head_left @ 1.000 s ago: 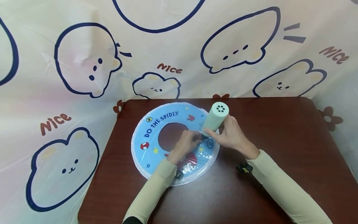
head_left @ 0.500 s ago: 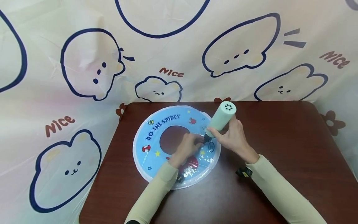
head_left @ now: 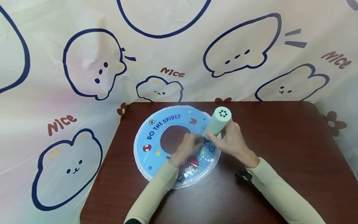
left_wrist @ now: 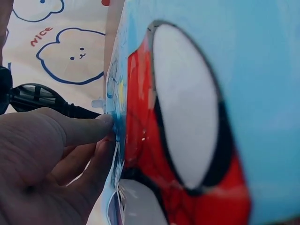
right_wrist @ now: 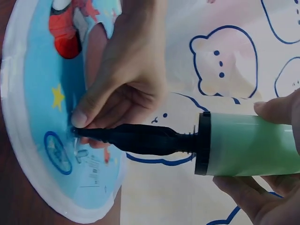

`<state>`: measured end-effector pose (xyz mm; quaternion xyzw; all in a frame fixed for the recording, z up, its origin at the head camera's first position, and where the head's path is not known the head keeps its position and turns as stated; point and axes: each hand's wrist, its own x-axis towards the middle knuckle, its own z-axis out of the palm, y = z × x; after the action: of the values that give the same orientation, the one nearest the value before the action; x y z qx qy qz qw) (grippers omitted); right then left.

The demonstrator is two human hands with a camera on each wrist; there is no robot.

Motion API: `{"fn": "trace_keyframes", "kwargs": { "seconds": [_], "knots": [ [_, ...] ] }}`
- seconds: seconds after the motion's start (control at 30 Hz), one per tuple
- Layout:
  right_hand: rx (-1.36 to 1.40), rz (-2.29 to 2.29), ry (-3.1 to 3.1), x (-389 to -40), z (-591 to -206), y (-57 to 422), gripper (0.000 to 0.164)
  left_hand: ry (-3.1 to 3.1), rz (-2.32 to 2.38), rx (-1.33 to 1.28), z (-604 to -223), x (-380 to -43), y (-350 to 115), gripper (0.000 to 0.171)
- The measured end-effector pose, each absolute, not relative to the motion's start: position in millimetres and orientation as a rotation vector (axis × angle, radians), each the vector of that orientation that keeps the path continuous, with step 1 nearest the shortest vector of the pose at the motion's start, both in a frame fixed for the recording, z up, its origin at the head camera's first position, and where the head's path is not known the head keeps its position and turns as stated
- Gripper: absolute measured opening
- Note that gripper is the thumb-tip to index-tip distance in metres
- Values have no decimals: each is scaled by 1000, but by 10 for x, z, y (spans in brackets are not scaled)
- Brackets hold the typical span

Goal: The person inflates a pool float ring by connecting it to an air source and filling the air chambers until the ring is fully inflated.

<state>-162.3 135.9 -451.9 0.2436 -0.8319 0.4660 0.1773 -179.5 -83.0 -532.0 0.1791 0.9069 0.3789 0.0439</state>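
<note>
A blue swim ring with a white edge and cartoon prints lies on the table, visibly puffed up in the right wrist view. My left hand pinches the ring's clear valve between thumb and fingers, reaching over the ring's hole. The black tapered nozzle of a hand air pump meets the valve at those fingertips. My right hand grips the pump's pale green barrel, which leans up and to the right, its dotted end on top. A small clear plug hangs beside the valve.
The dark brown table stretches right of the ring and toward the front. Behind it and at the left hangs a pale curtain with bear drawings. A black wrist camera sits under the right wrist.
The pump barrel rose up and right, baring more black nozzle, then came back down and left to the valve with my right hand. My left hand keeps its pinch on the valve.
</note>
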Motion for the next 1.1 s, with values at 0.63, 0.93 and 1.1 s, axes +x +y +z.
{"fn": "trace_keyframes", "kwargs": {
  "seconds": [0.63,0.93,1.1],
  "knots": [
    [297,1740,-2190,-1636,-4646,1744,74,2812,1155,552,-5090,-1534,-742,46],
    [99,2021,-1911,-1524,-4925,1901,75,2955,1028,774,-4995,-1457,-323,54],
    [55,2123,-1772,-1522,-5000,1866,77,2938,1057,767,-5010,-1445,-222,51]
  ]
}}
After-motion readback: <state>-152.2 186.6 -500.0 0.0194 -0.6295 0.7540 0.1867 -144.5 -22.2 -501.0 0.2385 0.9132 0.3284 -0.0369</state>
